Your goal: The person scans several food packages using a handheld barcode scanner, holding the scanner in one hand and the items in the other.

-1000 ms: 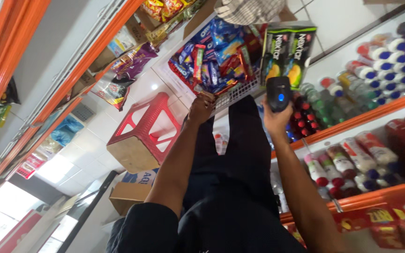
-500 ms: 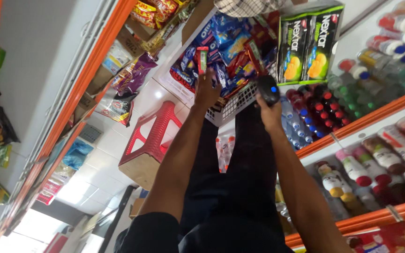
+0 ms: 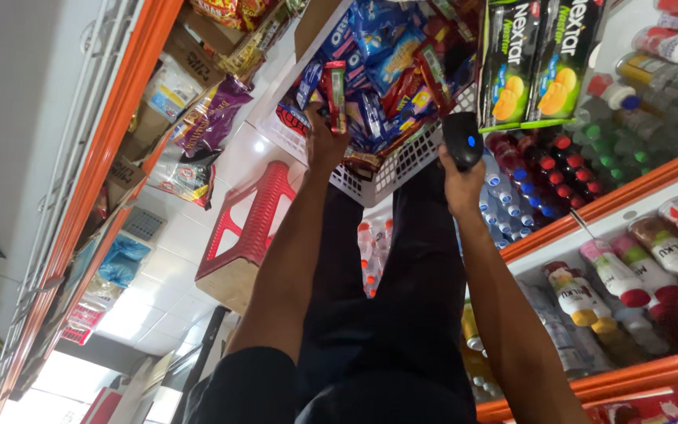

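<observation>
Snack packet (image 3: 334, 94), red, stands upright at upper centre, long axis vertical, over the white basket (image 3: 390, 174); I see my left hand (image 3: 325, 145) gripping it, right hand (image 3: 458, 177) clasping the black scanner (image 3: 462, 138) just beside.

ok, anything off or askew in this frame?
Nothing spilled or damaged. The white plastic basket is heaped with snack packets. The left hand holds a red packet; the right hand holds a black handheld scanner.
</observation>
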